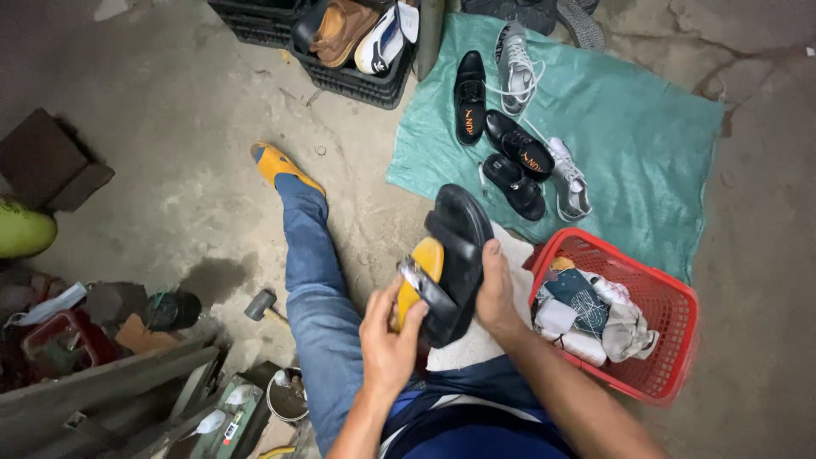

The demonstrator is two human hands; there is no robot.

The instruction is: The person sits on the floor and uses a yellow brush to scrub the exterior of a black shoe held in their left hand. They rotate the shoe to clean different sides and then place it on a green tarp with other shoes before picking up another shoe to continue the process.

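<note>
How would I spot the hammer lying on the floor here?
Start at the outstretched leg in blue jeans on the concrete floor. Just beside the knee, toward the clutter of boxes, lies the hammer. Its dark blocky head on a short pale handle sets it apart from the round black container nearby.

Looks like a shoe-repair workshop, floor-level: cracked concrete floor [187,170], shoes [510,144] lined up on a green tarp [646,127], crate [357,81] of footwear, hammer [263,304], probably glue tins [287,395].
</note>
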